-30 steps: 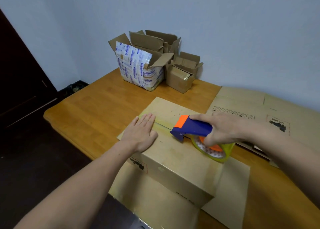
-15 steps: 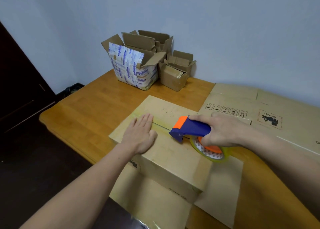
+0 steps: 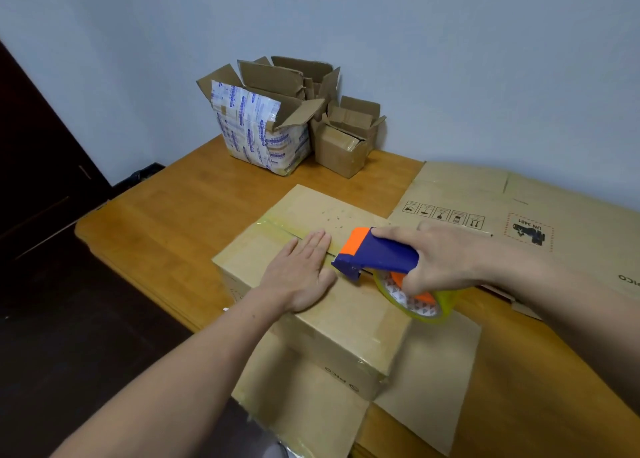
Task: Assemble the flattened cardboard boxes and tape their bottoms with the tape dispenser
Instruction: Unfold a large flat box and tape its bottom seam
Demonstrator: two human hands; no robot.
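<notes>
An assembled brown cardboard box [image 3: 349,326] stands upside down on the wooden table [image 3: 166,215], its bottom flaps facing up. A strip of clear tape runs along the seam from the far left edge. My left hand [image 3: 299,274] lies flat on the taped seam, fingers straight. My right hand [image 3: 446,260] grips the blue and orange tape dispenser [image 3: 377,256], whose blade end touches the box top just right of my left fingers. The yellowish tape roll [image 3: 419,301] hangs under my right hand.
Flattened cardboard boxes [image 3: 519,208] lie on the table at the right. Open used boxes, one wrapped in printed tape [image 3: 259,131] and a smaller one [image 3: 346,138], stand against the far wall. The table's left edge drops to a dark floor.
The view has shifted slightly. The dispenser and my right hand stay at about the same spot on the seam, and my left hand stays flat on the tape.
</notes>
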